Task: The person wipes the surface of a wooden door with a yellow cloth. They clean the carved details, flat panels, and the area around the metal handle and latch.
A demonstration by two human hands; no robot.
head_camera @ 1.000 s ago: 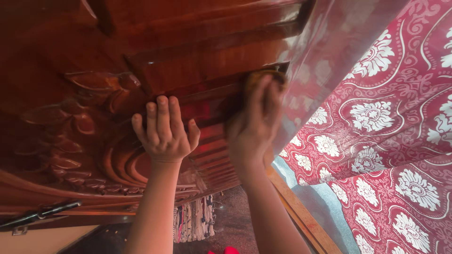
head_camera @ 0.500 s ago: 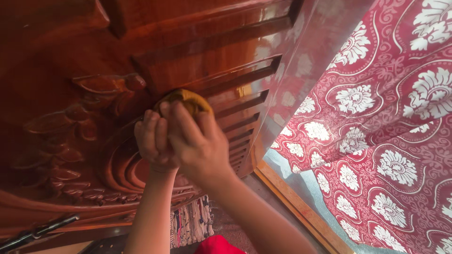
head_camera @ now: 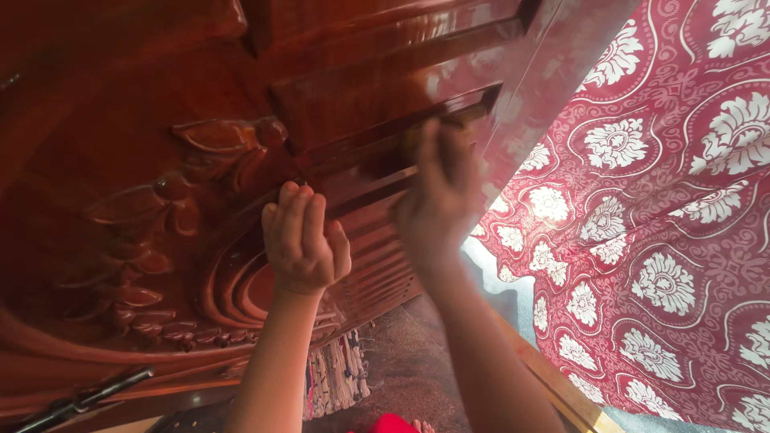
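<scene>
Left hand: the left hand is resting against the carved wooden door, its fingers curled loosely and pressing on the wood, grasping nothing.

Right hand: the right hand is showing motion blur, its fingers bending over something small against the door; a dull yellowish patch at the fingertips may be a cloth, but the blur is hiding it, so I cannot tell whether the hand is clenching anything.

Key relation: the horizontal groove between the raised panels is lying directly under the right fingers, its long axis running left to right and tilting slightly upward to the right; the right hand is nearer to it, the left is sitting just below and to the left.

Beside the left fingers: a carved leaf-and-petal relief is spreading to the left, apart from both hands.

Below the arms: a fringed rug is lying on the dark floor.

Beyond the right fingers: a red curtain with white floral motifs is hanging past the door's edge.
</scene>
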